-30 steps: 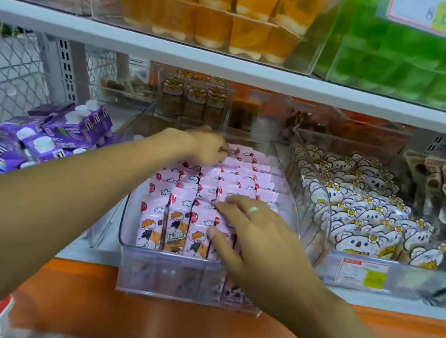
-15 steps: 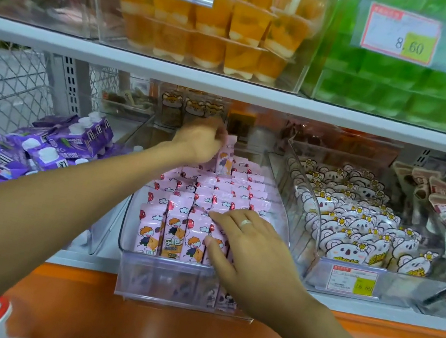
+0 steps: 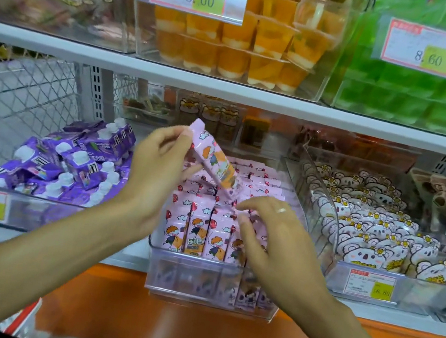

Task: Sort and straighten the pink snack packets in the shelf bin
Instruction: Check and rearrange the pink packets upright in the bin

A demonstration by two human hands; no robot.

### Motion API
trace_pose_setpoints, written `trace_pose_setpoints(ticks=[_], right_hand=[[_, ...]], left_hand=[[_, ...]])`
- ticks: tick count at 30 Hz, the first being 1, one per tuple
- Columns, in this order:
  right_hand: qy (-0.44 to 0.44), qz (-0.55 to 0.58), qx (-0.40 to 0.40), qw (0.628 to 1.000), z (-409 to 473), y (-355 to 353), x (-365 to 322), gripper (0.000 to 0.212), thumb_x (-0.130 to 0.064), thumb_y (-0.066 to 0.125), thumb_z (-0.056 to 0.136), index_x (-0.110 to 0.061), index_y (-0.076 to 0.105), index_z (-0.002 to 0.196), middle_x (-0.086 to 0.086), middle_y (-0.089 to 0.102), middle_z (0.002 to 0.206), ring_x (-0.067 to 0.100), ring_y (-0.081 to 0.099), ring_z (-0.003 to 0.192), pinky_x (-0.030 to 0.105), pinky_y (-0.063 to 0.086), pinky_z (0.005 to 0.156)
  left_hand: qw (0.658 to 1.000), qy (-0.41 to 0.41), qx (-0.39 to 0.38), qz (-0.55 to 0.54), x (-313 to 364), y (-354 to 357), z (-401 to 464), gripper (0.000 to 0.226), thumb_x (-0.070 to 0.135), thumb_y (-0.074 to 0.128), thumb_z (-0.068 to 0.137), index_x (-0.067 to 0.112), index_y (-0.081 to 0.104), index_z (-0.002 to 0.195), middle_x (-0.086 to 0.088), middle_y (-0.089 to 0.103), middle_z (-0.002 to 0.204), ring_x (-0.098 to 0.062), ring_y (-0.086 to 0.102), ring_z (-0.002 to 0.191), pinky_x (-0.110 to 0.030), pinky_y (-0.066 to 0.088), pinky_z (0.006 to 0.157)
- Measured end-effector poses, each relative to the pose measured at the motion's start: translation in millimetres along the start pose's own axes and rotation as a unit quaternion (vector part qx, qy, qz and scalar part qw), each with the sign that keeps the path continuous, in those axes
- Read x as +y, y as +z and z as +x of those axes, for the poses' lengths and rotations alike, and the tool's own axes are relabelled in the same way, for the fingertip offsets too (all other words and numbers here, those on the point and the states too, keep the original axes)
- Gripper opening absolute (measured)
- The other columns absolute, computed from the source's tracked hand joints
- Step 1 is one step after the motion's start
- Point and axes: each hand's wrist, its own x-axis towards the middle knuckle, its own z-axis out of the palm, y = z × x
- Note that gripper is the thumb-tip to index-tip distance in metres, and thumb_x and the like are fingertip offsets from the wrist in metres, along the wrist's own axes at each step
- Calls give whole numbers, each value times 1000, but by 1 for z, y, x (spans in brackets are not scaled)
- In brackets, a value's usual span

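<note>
At the bin's (image 3: 214, 280) near end, the front packets (image 3: 198, 233) are steadied by the right hand (image 3: 272, 237), fingers spread. Farther back, one packet (image 3: 212, 161) is pinched aloft, tilted, by the left hand (image 3: 156, 169); a slip could topple the rows.

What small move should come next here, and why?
Probably lower the lifted pink snack packet, held tilted by the left hand, upright into the front rows of the clear plastic shelf bin, where the right hand rests on the standing packets.
</note>
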Motion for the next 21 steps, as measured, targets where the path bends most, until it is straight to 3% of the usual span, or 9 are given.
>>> trace_pose_setpoints(ticks=[3, 6, 9, 12, 15, 21], right_hand=[[29, 80, 47, 995, 1, -3, -12, 23, -39, 42, 98, -29, 52, 116, -18, 53, 109, -2, 45, 103, 18, 35, 78], [79, 197, 3, 977, 1, 0, -25, 35, -49, 42, 95, -35, 46, 127, -19, 49, 119, -1, 46, 112, 18, 38, 92], [114, 303, -40, 945, 5, 3, -32, 27, -36, 47, 97, -32, 54, 122, -10, 59, 111, 0, 58, 91, 18, 45, 78], [185, 417, -40, 889, 11, 4, -30, 16, -26, 50, 97, -27, 61, 109, -13, 66, 84, -3, 59, 70, 11, 46, 64], [254, 462, -33, 849, 15, 4, -24, 9, -28, 51, 97, -31, 60, 97, -26, 68, 73, -9, 61, 70, 6, 47, 63], [267, 514, -26, 815, 16, 4, -22, 9, -24, 53, 96, -26, 60, 102, -28, 67, 70, -12, 62, 66, 8, 51, 62]], left_hand=[[1000, 20, -18, 6, 2, -12, -22, 23, 24, 53, 96, 9, 62, 111, 4, 69, 92, -4, 65, 88, -21, 57, 75], [997, 2, -72, 12, 3, -11, -35, 18, 24, 53, 95, 13, 65, 104, 8, 73, 82, -3, 69, 82, -18, 57, 67], [995, -22, -92, 5, 3, -13, -38, 20, 24, 54, 94, 13, 66, 106, 6, 75, 90, -3, 70, 86, -20, 58, 69], [994, -24, -101, 30, -2, -18, -34, 18, 24, 56, 93, 19, 65, 108, 7, 74, 101, -2, 68, 96, -22, 58, 78], [986, 2, -138, 90, -9, -19, -35, 16, 15, 61, 91, 24, 66, 103, 11, 69, 105, -1, 67, 92, -16, 56, 72], [961, 72, -198, 176, -23, -16, -41, 35, 7, 67, 86, 36, 65, 105, 14, 69, 101, 5, 65, 87, -10, 51, 70]])
